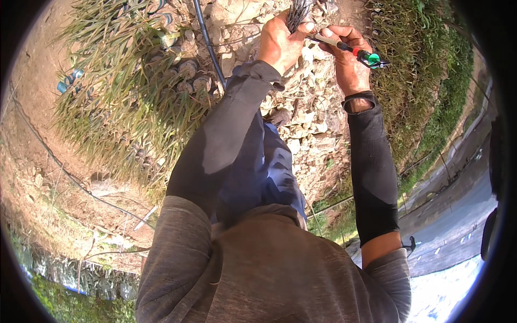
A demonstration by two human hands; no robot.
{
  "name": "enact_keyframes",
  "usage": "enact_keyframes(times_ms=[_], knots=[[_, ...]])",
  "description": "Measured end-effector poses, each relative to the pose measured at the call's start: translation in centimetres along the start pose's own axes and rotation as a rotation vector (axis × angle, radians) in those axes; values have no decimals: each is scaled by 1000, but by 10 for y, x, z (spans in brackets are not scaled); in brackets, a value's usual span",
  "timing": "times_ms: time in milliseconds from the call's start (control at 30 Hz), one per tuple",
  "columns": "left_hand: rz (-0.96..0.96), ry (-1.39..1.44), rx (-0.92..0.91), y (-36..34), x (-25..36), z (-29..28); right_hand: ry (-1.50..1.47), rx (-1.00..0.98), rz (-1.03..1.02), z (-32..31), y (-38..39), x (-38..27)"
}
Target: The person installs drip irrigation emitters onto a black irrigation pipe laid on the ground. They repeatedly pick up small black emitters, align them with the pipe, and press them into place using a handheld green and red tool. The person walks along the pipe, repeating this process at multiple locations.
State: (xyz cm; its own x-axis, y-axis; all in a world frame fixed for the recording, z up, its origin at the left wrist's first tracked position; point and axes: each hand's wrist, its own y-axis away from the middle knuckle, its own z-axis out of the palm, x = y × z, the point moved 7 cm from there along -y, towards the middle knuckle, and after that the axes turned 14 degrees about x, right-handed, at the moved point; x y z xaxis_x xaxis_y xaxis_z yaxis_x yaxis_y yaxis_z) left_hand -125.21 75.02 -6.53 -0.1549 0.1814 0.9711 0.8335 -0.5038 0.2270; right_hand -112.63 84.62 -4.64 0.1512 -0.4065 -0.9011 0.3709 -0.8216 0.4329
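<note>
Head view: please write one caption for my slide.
Left hand grips thin dark strands; right hand holds a black rod with a green end, above stony ground between plants.

green fitting (pixel 369 58): glossy plastic; right sleeve (pixel 372 161): matt cloth; stones (pixel 314 125): rough

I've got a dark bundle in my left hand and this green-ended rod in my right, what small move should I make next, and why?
I'd probably hold the dark bundle steady in your left hand and ease the green-ended rod slightly rightward with your right hand, because its inner end sits close to your left hand; whether they touch isn't clear.
</note>
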Motion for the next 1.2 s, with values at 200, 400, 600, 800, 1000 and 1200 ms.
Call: enact_keyframes(times_ms=[200, 400, 600, 800, 1000, 1200], knots=[[-855, 831, -451, 4, -94, 27, 201, -248, -179, 19, -8, -34], [-654, 353, -481, -9, -25, 25, 538, -492, -223, 37, -26, -52], [-509, 306, -262, -3, -11, 3, 209, -612, -33, 27, -24, -37], [-261, 82, -150, -5, 8, -9, 475, -717, -341, 28, -23, -31], [-115, -97, -143, 7, 28, -3, 516, -572, -123, 18, -25, -26], [-82, -164, -7, 7, 3, 4, 548, -410, -52, 13, -24, -23]])
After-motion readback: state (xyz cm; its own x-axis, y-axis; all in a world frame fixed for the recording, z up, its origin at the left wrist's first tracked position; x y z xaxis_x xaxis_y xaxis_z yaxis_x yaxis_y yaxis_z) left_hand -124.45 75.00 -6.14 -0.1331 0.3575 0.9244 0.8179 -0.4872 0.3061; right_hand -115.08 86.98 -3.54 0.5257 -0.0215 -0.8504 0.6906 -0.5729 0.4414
